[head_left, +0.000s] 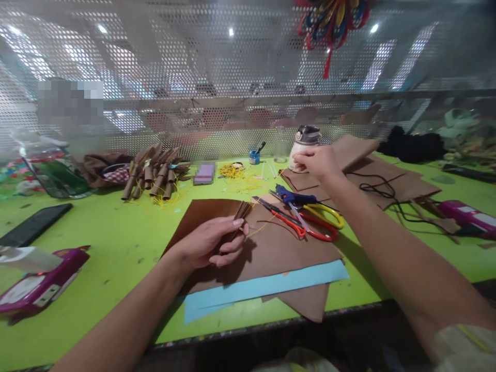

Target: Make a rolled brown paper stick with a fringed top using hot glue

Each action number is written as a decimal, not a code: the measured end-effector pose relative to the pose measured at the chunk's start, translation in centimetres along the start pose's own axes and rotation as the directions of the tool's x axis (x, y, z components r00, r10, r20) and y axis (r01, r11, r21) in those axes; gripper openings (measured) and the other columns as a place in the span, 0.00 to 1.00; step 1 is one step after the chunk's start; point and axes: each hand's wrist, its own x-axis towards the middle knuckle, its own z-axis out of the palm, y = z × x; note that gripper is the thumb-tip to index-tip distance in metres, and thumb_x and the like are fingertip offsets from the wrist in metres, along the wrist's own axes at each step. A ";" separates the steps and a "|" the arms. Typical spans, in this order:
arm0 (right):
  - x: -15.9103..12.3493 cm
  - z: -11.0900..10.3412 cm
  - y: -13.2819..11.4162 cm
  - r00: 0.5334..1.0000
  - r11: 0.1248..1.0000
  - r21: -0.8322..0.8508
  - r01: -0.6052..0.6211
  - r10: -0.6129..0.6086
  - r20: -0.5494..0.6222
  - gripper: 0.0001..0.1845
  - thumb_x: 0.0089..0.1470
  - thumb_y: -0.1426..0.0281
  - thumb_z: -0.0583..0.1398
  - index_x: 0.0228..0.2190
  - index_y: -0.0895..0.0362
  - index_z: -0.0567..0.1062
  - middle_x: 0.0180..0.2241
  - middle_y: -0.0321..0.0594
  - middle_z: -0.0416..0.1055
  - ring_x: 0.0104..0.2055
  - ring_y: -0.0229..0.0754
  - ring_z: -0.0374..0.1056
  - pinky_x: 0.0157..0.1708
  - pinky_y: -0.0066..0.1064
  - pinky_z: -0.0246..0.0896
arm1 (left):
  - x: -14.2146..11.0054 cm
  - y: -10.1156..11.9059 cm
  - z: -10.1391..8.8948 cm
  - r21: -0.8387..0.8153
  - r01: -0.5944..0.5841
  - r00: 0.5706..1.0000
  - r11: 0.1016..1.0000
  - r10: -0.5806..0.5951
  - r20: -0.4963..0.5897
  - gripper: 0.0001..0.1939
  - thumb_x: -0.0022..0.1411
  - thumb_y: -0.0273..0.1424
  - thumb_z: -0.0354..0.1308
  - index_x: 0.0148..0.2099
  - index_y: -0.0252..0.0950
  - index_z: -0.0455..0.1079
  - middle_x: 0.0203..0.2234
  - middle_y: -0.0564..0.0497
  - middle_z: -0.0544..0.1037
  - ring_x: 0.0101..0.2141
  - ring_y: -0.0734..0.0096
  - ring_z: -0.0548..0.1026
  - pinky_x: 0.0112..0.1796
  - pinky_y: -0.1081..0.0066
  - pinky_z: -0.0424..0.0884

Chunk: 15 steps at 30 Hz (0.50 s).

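My left hand (219, 240) is closed around a small bundle of thin brown paper strips (241, 213), held upright above a brown paper sheet (294, 253). A yellow thread (263, 226) runs from the bundle toward the right. My right hand (318, 161) is raised in front of a white tumbler (297, 150), its fingers pinched together. What they hold, if anything, is too small to make out. Between the hands lie red-handled scissors (289, 222), a second pair with yellow and red handles (329, 214) and a blue glue gun (296, 196).
A light blue paper strip (267, 287) lies along the sheet's near edge. Rolled brown paper bundles (155, 175) and yellow raffia (231, 170) are at the back. A phone (34, 223) and purple device (42, 284) sit left; a black cord (377, 188) curls right.
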 end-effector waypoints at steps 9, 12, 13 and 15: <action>-2.9 -0.1 -1.3 0.969 0.952 -0.232 0.201 -0.158 0.191 0.08 0.36 0.76 0.64 0.26 0.59 0.80 0.30 0.44 0.78 0.33 0.46 0.71 0.37 0.33 0.63 | 0.1 0.9 0.4 -0.175 -0.309 0.943 0.935 0.277 -0.185 0.13 0.68 0.32 0.42 0.33 0.35 0.62 0.15 0.57 0.60 0.15 0.76 0.64 0.16 0.78 0.59; -4.9 0.0 -4.1 0.947 0.912 -0.263 0.315 -0.282 0.156 0.10 0.45 0.72 0.61 0.32 0.59 0.80 0.37 0.47 0.77 0.32 0.44 0.70 0.38 0.35 0.63 | 0.3 1.0 0.2 -0.224 -0.393 0.903 0.892 0.328 -0.277 0.14 0.69 0.31 0.41 0.32 0.34 0.63 0.16 0.54 0.63 0.18 0.72 0.68 0.20 0.75 0.65; -5.9 0.1 -5.2 0.933 0.912 -0.217 0.347 -0.312 0.180 0.09 0.48 0.70 0.60 0.31 0.58 0.80 0.35 0.45 0.77 0.32 0.44 0.70 0.36 0.34 0.63 | 0.3 0.9 0.1 -0.228 -0.407 0.894 0.884 0.334 -0.300 0.14 0.69 0.31 0.41 0.32 0.34 0.63 0.17 0.53 0.65 0.20 0.71 0.70 0.22 0.74 0.67; -8.1 0.9 -7.0 0.909 0.944 -0.044 0.326 -0.300 0.289 0.10 0.52 0.67 0.58 0.26 0.56 0.79 0.28 0.41 0.76 0.31 0.43 0.70 0.32 0.32 0.63 | 0.5 0.8 -0.1 -0.228 -0.431 0.874 0.873 0.340 -0.348 0.15 0.69 0.31 0.41 0.32 0.34 0.64 0.19 0.50 0.69 0.24 0.67 0.73 0.27 0.70 0.71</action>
